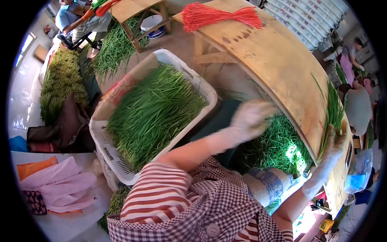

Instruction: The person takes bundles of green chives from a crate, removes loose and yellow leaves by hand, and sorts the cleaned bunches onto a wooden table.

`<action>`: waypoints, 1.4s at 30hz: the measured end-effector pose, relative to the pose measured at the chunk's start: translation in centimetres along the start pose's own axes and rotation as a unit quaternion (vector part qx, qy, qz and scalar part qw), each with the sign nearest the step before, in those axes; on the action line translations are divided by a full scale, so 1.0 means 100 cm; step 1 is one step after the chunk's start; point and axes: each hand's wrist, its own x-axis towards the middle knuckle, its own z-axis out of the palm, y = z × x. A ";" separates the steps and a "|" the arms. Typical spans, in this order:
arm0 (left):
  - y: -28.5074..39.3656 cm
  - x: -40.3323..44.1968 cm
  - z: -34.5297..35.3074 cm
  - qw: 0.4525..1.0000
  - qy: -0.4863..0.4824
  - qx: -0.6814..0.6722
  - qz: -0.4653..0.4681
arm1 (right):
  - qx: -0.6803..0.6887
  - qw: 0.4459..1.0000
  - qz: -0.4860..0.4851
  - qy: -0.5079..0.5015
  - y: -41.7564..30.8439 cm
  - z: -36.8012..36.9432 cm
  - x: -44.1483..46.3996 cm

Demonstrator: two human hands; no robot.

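My left hand (253,117), in a pale glove, is smeared by motion beside the curved edge of the wooden table (282,60). Its fingers are too blurred to make out. On the right, my gloved right hand (333,147) is closed around a bunch of green stalks (333,107) at the tabletop. A white plastic basket (209,90) at the left holds a large heap of long green stalks (157,109). Below the table edge lies another pile of green stalks (268,147), near my lap.
Red ties (219,17) lie at the table's far end, with stacked white boxes (302,18) beyond. A stool (135,10) and a bucket (153,26) stand at the back. Seated people (72,18) are at upper left and far right. Pink cloth (62,183) lies at lower left.
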 end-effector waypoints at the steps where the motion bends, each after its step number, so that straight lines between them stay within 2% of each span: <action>1: -0.024 -0.028 -0.022 0.998 0.033 0.035 -0.036 | 0.088 0.996 0.009 -0.022 -0.025 0.021 -0.015; 2: -0.075 -0.072 -0.047 0.994 0.018 0.067 -0.083 | 0.191 0.980 0.030 -0.040 -0.052 0.058 -0.043; 3: -0.092 -0.104 -0.070 0.953 -0.025 0.164 -0.253 | 0.146 0.983 0.038 -0.107 -0.053 0.080 -0.060; 4: -0.127 -0.149 -0.094 0.935 -0.028 0.241 -0.260 | 0.101 0.978 0.048 -0.175 -0.056 0.099 -0.076; 5: -0.161 -0.194 -0.119 0.910 -0.031 0.315 -0.268 | 0.122 0.958 0.106 -0.236 -0.078 0.121 -0.095; 6: -0.180 -0.207 -0.152 0.863 -0.094 0.352 -0.349 | 0.146 0.931 0.162 -0.291 -0.102 0.146 -0.114; 7: -0.189 -0.210 -0.174 0.820 -0.127 0.378 -0.410 | 0.127 0.925 0.138 -0.331 -0.115 0.164 -0.126; 10: -0.225 -0.208 -0.215 0.783 -0.175 0.407 -0.437 | 0.067 0.903 0.050 -0.422 -0.138 0.218 -0.158; 11: -0.235 -0.210 -0.217 0.779 -0.180 0.431 -0.419 | 0.062 0.886 0.066 -0.455 -0.146 0.233 -0.166; 13: -0.249 -0.207 -0.217 0.766 -0.225 0.349 -0.490 | 0.085 0.849 0.080 -0.516 -0.144 0.265 -0.186; 14: -0.254 -0.206 -0.215 0.756 -0.247 0.306 -0.524 | 0.103 0.817 0.127 -0.554 -0.137 0.283 -0.199; 16: -0.258 -0.212 -0.209 0.782 -0.194 0.318 -0.500 | 0.101 0.754 0.178 -0.624 -0.152 0.304 -0.205; 19: -0.245 -0.225 -0.203 0.818 -0.088 0.284 -0.492 | 0.190 0.740 0.241 -0.599 -0.148 0.338 -0.223; 22: -0.219 -0.235 -0.203 0.836 0.001 0.242 -0.493 | 0.340 0.697 0.361 -0.518 -0.136 0.371 -0.230; 23: -0.213 -0.236 -0.202 0.838 0.010 0.273 -0.472 | 0.284 0.726 0.375 -0.502 -0.138 0.379 -0.228; 26: -0.195 -0.236 -0.196 0.839 0.026 0.359 -0.409 | 0.317 0.739 0.431 -0.408 -0.137 0.415 -0.245; 27: -0.191 -0.237 -0.194 0.837 0.025 0.386 -0.387 | 0.334 0.777 0.390 -0.364 -0.147 0.423 -0.254; 29: -0.182 -0.242 -0.182 0.819 0.027 0.448 -0.357 | 0.234 0.811 0.375 -0.383 -0.170 0.432 -0.239; 30: -0.177 -0.252 -0.176 0.825 0.013 0.439 -0.355 | 0.185 0.824 0.366 -0.391 -0.179 0.441 -0.229; 31: -0.161 -0.243 -0.176 0.830 -0.023 0.416 -0.371 | 0.199 0.841 0.350 -0.362 -0.181 0.453 -0.225; 32: -0.145 -0.233 -0.175 0.833 -0.059 0.392 -0.386 | 0.167 0.835 0.371 -0.369 -0.180 0.464 -0.219; 34: -0.127 -0.214 -0.173 0.886 -0.036 0.345 -0.307 | 0.097 0.822 0.410 -0.384 -0.157 0.486 -0.218; 37: -0.143 -0.186 -0.195 0.905 0.063 0.344 -0.242 | 0.107 0.854 0.352 -0.367 -0.112 0.505 -0.240; 38: -0.157 -0.180 -0.202 0.905 0.087 0.340 -0.241 | 0.150 0.843 0.349 -0.380 -0.108 0.501 -0.242; 40: -0.181 -0.161 -0.215 0.932 0.111 0.248 -0.239 | 0.237 0.818 0.339 -0.401 -0.108 0.488 -0.247; 41: -0.190 -0.156 -0.221 0.952 0.085 0.139 -0.259 | 0.305 0.780 0.354 -0.415 -0.111 0.476 -0.251; 42: -0.192 -0.146 -0.229 0.937 0.004 0.104 -0.332 | 0.344 0.760 0.355 -0.422 -0.120 0.464 -0.248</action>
